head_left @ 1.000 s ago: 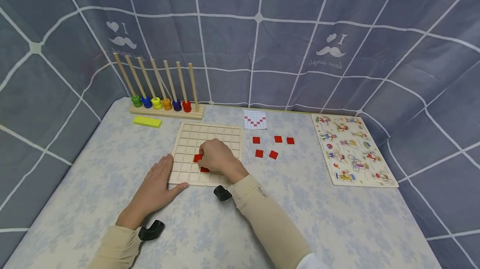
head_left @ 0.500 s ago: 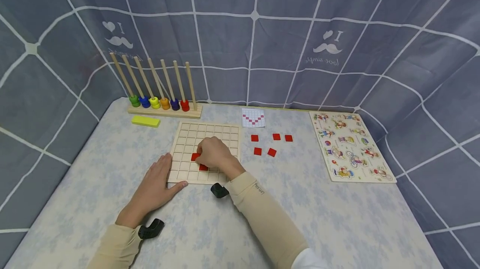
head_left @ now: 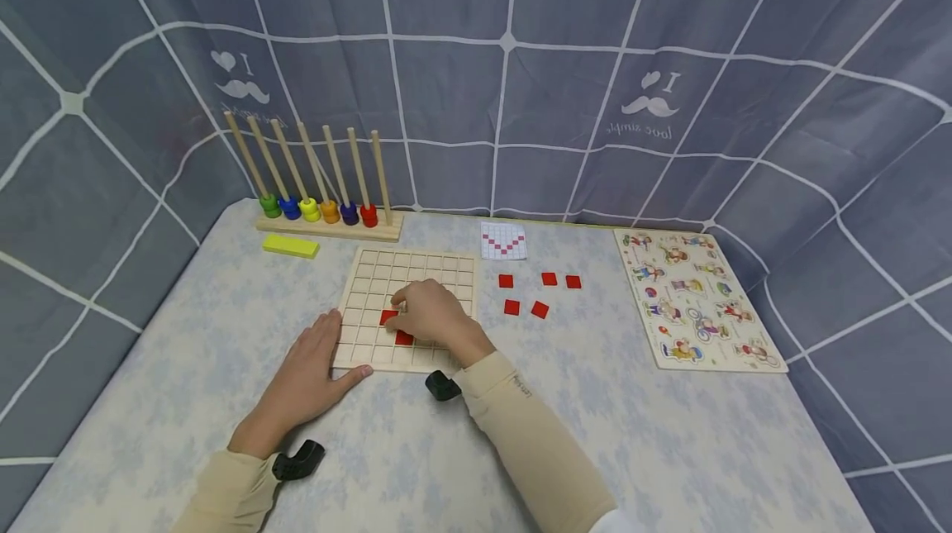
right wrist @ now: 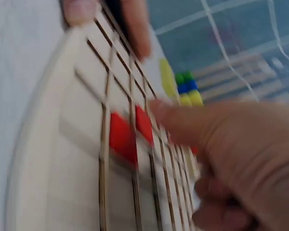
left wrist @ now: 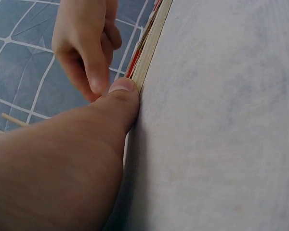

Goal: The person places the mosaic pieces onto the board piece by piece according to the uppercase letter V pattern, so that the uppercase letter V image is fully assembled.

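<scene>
A wooden grid board (head_left: 416, 259) lies on the table, with two red square tiles in its cells. My right hand (head_left: 435, 314) bends over the board, its thumb and index finger at the upper-left red tile (head_left: 388, 316). In the right wrist view the thumb (right wrist: 178, 118) touches near that tile, and the other fingers curl under. The lower red tile (head_left: 404, 338) sits diagonally below it. My left hand (head_left: 312, 368) rests flat along the board's left edge, fingers straight, thumb at the lower corner.
Several loose red tiles (head_left: 511, 307) lie right of the board. A pattern card (head_left: 504, 241) is behind them. A peg rack with coloured rings (head_left: 330, 223) and a yellow bar (head_left: 291, 246) stand back left. A picture puzzle board (head_left: 699, 297) lies right, below the curtain (head_left: 565, 87).
The head view shifts slightly. My right hand stays at the same tile with only small finger movement, and my left hand keeps its place at the board's edge.
</scene>
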Demonstrator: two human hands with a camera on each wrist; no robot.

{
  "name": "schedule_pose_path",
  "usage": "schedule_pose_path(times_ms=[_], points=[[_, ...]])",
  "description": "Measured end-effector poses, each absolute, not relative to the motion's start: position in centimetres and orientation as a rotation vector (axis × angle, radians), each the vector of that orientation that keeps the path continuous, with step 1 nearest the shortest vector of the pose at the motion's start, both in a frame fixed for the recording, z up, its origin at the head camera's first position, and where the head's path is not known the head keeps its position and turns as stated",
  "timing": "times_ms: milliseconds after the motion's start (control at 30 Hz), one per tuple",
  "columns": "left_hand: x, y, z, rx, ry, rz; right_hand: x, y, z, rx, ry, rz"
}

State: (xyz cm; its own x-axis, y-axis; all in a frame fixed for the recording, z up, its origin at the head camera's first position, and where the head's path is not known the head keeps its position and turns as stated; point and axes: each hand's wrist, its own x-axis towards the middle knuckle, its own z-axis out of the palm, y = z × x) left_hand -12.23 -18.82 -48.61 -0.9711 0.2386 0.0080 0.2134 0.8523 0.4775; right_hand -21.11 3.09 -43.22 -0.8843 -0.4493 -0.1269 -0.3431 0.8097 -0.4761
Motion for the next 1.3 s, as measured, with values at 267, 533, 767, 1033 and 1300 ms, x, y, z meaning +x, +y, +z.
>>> schedule_pose_path(times_ms=[267, 533, 767, 1033, 1300], points=[[-12.1, -18.9, -48.8, 0.363, 2.982, 0.766, -20.6, 15.2, -45.3, -0.52, 2.766, -1.211], [-11.9, -19.0, -48.8, 0.364, 2.978, 0.753, -19.1, 24.9, -47.7, -0.205, 2.871, -1.245], [-11.7, -19.0, -48.7, 0.348, 2.975, 0.754, -19.2, 25.6, -48.8, -0.197, 2.92, -1.161], [-11.8, -18.8, -48.8, 0.357, 2.98, 0.747, -19.3, 25.3, -49.1, -0.171, 3.008, -1.05], [-12.0, -18.5, -48.7, 0.367, 2.984, 0.742, -19.2, 25.3, -49.1, -0.189, 3.069, -1.035]])
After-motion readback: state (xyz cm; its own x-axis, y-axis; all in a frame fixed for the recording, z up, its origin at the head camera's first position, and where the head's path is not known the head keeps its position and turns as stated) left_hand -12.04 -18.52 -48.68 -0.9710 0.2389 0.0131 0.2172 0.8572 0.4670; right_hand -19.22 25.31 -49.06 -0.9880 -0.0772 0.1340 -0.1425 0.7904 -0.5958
